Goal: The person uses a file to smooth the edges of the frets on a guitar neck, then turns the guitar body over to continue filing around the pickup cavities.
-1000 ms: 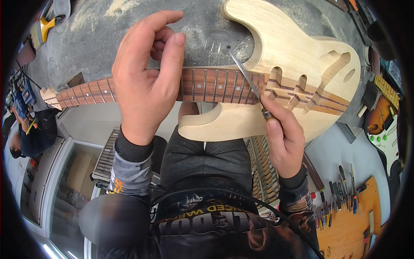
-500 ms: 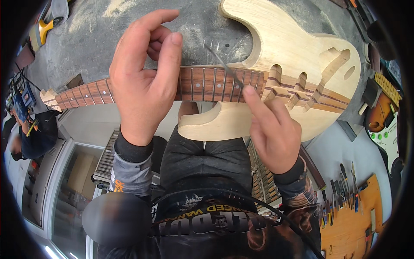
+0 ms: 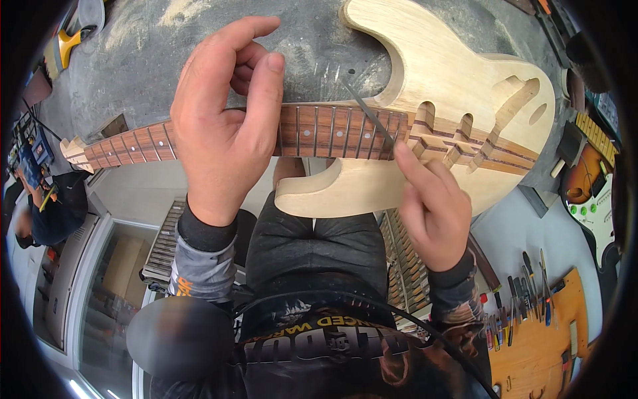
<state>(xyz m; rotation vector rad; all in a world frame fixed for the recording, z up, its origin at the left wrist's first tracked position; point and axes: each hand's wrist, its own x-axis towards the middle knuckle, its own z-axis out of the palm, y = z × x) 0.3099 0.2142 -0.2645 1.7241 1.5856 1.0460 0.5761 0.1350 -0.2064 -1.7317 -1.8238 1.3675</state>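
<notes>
The workspace is formed by a dark grey bench [image 3: 146, 73], its top marked by scratches and pale dust. At the left, a white-framed glass panel [image 3: 116, 319] is seen, and one other person [image 3: 63, 209] is shown at the rim. At the right, a brown board [image 3: 531, 359] is lined with upright hand tools [image 3: 531, 296], too crowded to be counted.

One unfinished guitar [image 3: 458, 86] is laid across the bench, its body placed to the right and its neck [image 3: 322, 130] pointed left. Three light dots are exposed on the neck between the left hand [image 3: 226, 123] and the body. One file [image 3: 367, 111] is held slantwise over the body end of the neck by the right hand [image 3: 435, 209]; the fingers are closed round its handle and the forefinger is extended. The left hand is held half open above the neck, fingers curled, thumb apart; nothing is seen gripped, and contact with the neck cannot be told. One second guitar [image 3: 601, 226], fitted with three green knobs [image 3: 583, 210], is seen at the right rim. One yellow-handled brush [image 3: 68, 46] is placed at the upper left.
</notes>
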